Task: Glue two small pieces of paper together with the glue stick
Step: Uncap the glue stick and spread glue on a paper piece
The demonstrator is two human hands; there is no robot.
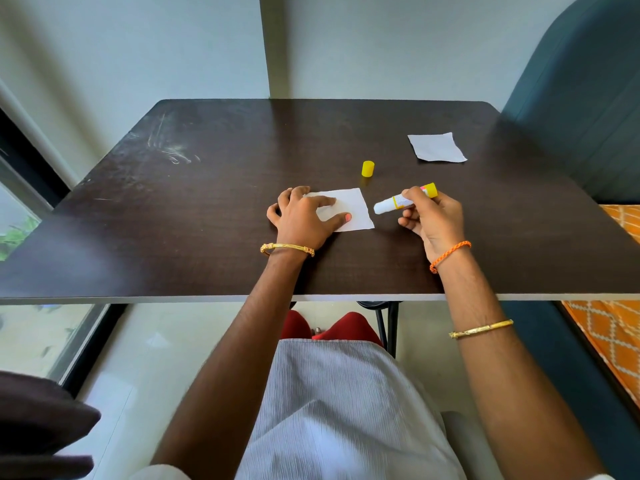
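Observation:
A small white paper [356, 209] lies flat near the middle of the dark table [207, 202]. My left hand [301, 218] presses on its left part with fingers spread. My right hand [433, 218] holds the uncapped glue stick [398, 201], a white tube with a yellow end, its glue tip pointing left just off the paper's right edge. The yellow cap [367, 168] stands upright behind the paper. A second white paper [437, 147] lies at the far right of the table.
A dark teal chair back [581, 98] rises at the table's right side. An orange patterned cloth [620, 323] shows at the right. A window [20, 237] is on the left, and a wall stands behind the table.

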